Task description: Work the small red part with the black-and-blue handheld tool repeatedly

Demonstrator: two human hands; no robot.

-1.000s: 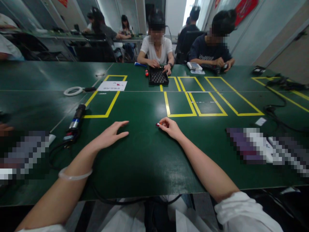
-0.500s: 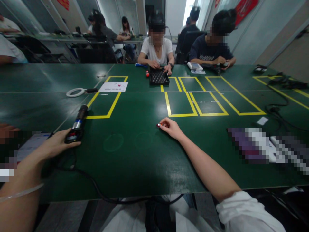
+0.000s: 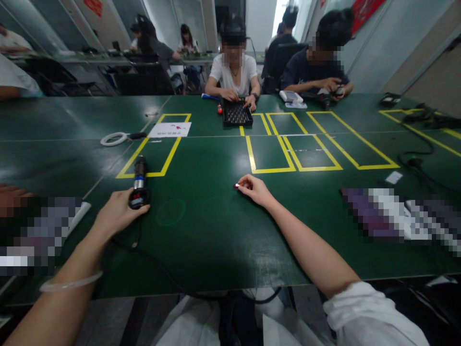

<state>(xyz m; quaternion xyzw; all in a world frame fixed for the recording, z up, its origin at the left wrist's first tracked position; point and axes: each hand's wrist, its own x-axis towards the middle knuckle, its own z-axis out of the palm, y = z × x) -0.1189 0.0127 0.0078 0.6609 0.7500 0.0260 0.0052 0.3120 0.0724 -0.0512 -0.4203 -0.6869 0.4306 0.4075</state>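
Observation:
My left hand (image 3: 118,211) is wrapped round the near end of a black flashlight-shaped tool (image 3: 140,179) with a silver and blue band. The tool points away from me, its far end over the left yellow tape frame. A thin cord or strap hangs below it. Over the middle of the table, my right hand (image 3: 254,189) pinches a small shiny red piece (image 3: 236,185) between thumb and fingertips. The piece is too small to name. Faint round marks show on the tabletop between my two hands.
The green table (image 3: 201,250) carries yellow tape frames, a paper sheet (image 3: 170,129) and a white coiled cable (image 3: 114,139). A dark cord (image 3: 169,278) runs along the near edge. Opposite, a person handles a black compartment tray (image 3: 237,114); another works at far right. Blurred items lie at both sides.
My left hand has moved to the right with the black flashlight-shaped tool, which now points more straight away from me. My right hand has stayed in place, holding the red piece.

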